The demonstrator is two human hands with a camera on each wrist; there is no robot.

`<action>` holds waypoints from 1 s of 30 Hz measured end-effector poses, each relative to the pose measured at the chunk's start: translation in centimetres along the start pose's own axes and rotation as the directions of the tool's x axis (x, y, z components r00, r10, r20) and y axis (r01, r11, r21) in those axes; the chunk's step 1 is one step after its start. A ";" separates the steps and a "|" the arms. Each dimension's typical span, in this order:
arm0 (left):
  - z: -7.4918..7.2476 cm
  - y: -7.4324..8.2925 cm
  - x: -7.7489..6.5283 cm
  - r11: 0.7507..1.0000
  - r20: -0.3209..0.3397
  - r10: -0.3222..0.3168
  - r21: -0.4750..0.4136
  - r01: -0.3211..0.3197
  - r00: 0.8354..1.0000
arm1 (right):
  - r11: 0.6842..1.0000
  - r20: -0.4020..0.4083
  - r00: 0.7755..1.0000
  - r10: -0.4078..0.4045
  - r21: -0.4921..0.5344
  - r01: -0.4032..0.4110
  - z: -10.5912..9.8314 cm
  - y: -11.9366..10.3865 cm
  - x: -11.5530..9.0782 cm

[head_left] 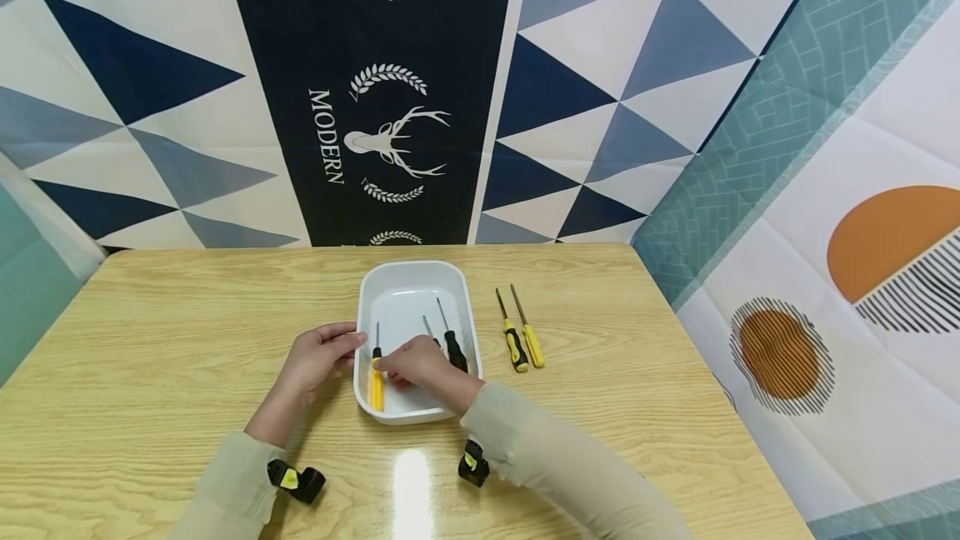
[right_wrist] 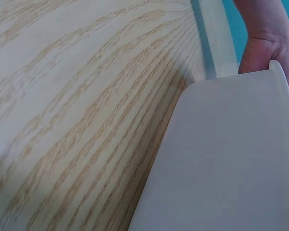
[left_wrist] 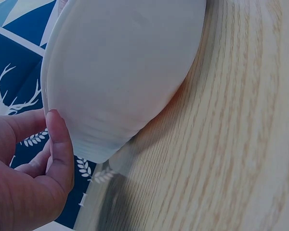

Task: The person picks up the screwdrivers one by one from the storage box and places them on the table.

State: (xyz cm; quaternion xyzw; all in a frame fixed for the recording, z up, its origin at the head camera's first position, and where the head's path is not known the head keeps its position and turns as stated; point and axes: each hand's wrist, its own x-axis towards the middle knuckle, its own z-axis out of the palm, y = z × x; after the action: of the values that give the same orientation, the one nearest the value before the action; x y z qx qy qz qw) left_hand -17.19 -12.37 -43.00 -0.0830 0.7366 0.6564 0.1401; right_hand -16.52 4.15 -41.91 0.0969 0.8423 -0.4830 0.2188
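A white tray (head_left: pixel 408 417) sits on the wooden table. At its left rim, my left hand (head_left: pixel 318 357) pinches the edge; the left wrist view shows the thumb against the tray's outer wall (left_wrist: pixel 120 72). My right hand (head_left: pixel 420 361) reaches over the near right side into the tray. Its thumb and fingers pinch a yellow screwdriver (head_left: pixel 377 394) near the black collar, the shaft pointing away from me. Two black-handled screwdrivers lie at the tray's right side, one (head_left: pixel 454 348) in plain sight, the other (head_left: pixel 428 327) partly hidden by the right hand.
Right of the tray, two more screwdrivers lie side by side on the table (head_left: pixel 622 407), one yellow and black (head_left: pixel 515 348), one plain yellow (head_left: pixel 533 347). Patterned cloth (head_left: pixel 390 140) hangs behind the far edge and along the right side.
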 end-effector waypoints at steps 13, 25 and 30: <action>0.0 -0.1 -0.1 1.000 0.004 0.003 0.001 -0.003 1.000 | 1.000 -0.010 1.000 0.018 0.025 -0.018 0.5 -0.1 0.0; -0.1 -0.1 0.0 1.000 0.008 -0.002 -0.017 0.002 1.000 | 0.998 0.005 1.000 0.029 0.047 -0.030 0.8 -0.7 -0.2; -0.1 0.0 0.0 1.000 0.011 -0.002 -0.026 0.002 1.000 | 1.000 0.001 1.000 0.010 0.018 -0.010 0.8 -0.9 -0.3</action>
State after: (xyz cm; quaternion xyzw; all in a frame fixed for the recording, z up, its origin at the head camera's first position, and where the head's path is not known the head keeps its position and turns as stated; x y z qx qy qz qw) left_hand -17.20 -12.51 -43.04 -0.0818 0.7271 0.6664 0.1436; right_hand -16.36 2.99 -41.44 0.1029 0.8372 -0.4897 0.2206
